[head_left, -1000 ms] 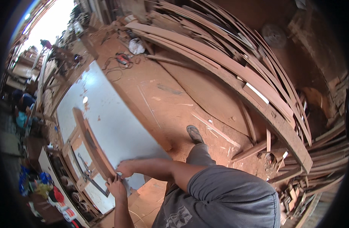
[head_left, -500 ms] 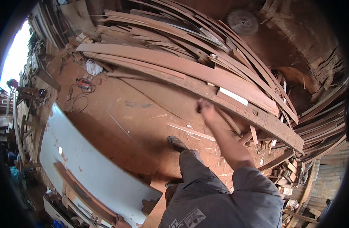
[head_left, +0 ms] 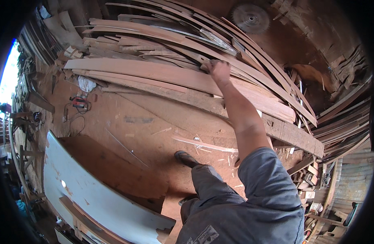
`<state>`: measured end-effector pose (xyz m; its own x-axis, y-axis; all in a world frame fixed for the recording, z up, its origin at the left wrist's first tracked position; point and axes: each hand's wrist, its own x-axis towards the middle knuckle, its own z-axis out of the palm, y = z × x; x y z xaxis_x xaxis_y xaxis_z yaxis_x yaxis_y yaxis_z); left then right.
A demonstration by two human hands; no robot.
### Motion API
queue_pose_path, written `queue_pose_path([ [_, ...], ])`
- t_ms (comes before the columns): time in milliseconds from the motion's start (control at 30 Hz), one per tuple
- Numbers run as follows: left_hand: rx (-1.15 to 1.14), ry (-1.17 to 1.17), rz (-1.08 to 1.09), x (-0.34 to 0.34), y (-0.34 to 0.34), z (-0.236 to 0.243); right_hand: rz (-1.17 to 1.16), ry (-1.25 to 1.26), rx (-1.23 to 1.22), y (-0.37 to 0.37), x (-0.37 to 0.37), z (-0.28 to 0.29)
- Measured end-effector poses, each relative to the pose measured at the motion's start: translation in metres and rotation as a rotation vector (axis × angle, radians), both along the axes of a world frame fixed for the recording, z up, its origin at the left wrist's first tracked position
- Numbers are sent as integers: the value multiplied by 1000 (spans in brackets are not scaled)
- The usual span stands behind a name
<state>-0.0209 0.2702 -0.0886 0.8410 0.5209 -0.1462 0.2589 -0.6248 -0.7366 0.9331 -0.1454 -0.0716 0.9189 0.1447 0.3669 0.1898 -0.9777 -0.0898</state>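
Note:
My right hand (head_left: pixel 218 69) reaches far forward over a pile of long wooden boards. Its fingers are curled at the back edge of a wide, smooth, pinkish plank (head_left: pixel 154 73), next to a small pale wooden end (head_left: pixel 202 60). What the fingers hold, if anything, is hidden by the hand. Under the wide plank runs a thick, rough beam (head_left: pixel 293 132), partly covered by my forearm. My left hand is out of view.
On the floor at left lie a red corded power tool (head_left: pixel 78 102) and a white bag (head_left: pixel 87 84). A pale blue panel (head_left: pixel 101 183) stands at lower left. A round saw blade (head_left: pixel 251 18) rests beyond the pile. A thin wood strip (head_left: pixel 203 143) lies near my shoe (head_left: pixel 185 158).
My right hand has moved forward and up from the beam's near side to the boards behind the wide plank. The left hand, earlier at the lower edge, has left view. The view has shifted slightly.

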Motion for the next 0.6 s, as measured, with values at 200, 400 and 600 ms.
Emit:
queue_pose_path([
  [200,-220,-153,243,27,-9,23,451,-234,346,81,-47,8],
  [400,-293,-248,211,26,-13,30,864,-290,407,124,-127,36],
  [600,-367,-454,184,46,-11,35,1027,-298,695,126,-223,86],
])
